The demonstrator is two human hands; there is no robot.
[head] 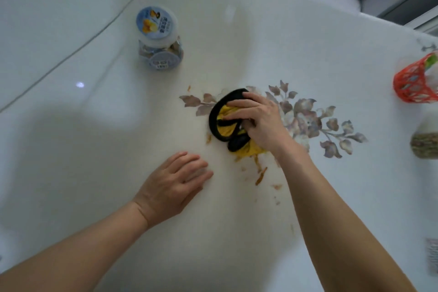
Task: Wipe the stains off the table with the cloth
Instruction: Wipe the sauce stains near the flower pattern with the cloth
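Observation:
A bunched yellow cloth with black edging (225, 123) lies on the glossy white table (260, 42), beside a printed flower pattern. My right hand (258, 121) presses down on the cloth, fingers spread over it and thumb curled at its near side. Orange-brown stains (260, 175) streak the table just in front of the cloth, with smaller smears (208, 137) to its left and one speck (189, 88) behind it. My left hand (175, 185) rests flat on the table to the left of the stains, fingers straight, holding nothing.
A plastic jar with a white lid (158, 38) stands at the back left. At the right edge are an orange mesh basket (414, 80) and a rounded object with a patterned band (425, 142). The table's far edge runs along the top right.

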